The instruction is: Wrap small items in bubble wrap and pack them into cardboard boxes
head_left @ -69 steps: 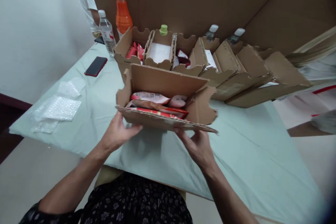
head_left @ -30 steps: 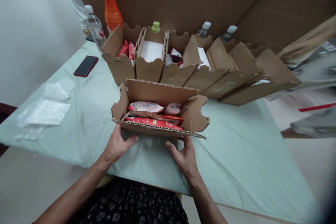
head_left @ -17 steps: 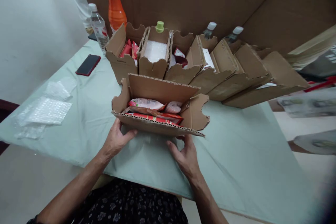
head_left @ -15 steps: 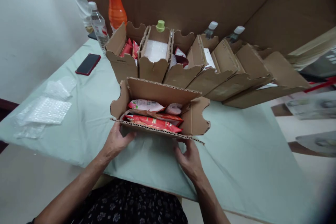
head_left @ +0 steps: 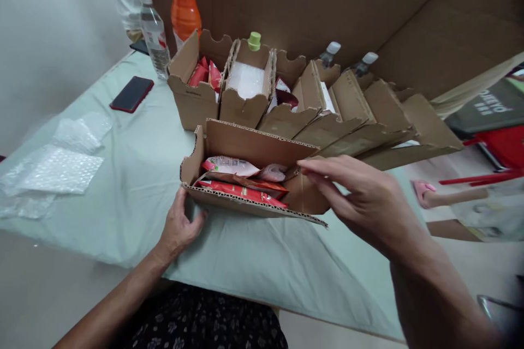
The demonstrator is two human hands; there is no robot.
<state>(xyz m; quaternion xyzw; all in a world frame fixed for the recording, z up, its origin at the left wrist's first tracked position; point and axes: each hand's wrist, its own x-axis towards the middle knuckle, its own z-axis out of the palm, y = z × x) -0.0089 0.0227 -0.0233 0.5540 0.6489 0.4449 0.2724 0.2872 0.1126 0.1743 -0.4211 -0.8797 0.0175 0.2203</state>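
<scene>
An open cardboard box [head_left: 262, 135] stands in front of me with its long sides running left to right. Inside lie several packets, among them a red packet [head_left: 245, 193] along the near wall and a white-and-pink packet [head_left: 230, 167] behind it. A small pale pinkish pouch [head_left: 273, 172] rests to their right. My left hand [head_left: 180, 229] grips the box at its near left corner, thumb along the front. My right hand [head_left: 356, 196] hovers over the box's right end, fingers stretched and nothing visible in them; it hides part of that end wall.
A row of cardboard boxes [head_left: 194, 109] stands behind, holding packets and white bubble-wrapped items. At left are a phone [head_left: 131, 94], bubble wrap [head_left: 61, 169], a clear bottle [head_left: 154, 38] and an orange bottle [head_left: 185, 5]. A person's leg [head_left: 458, 196] shows beyond the table at right.
My right hand has left the box's front and risen to its right end, above the wall. My left hand stays at the left corner. The view has shifted slightly.
</scene>
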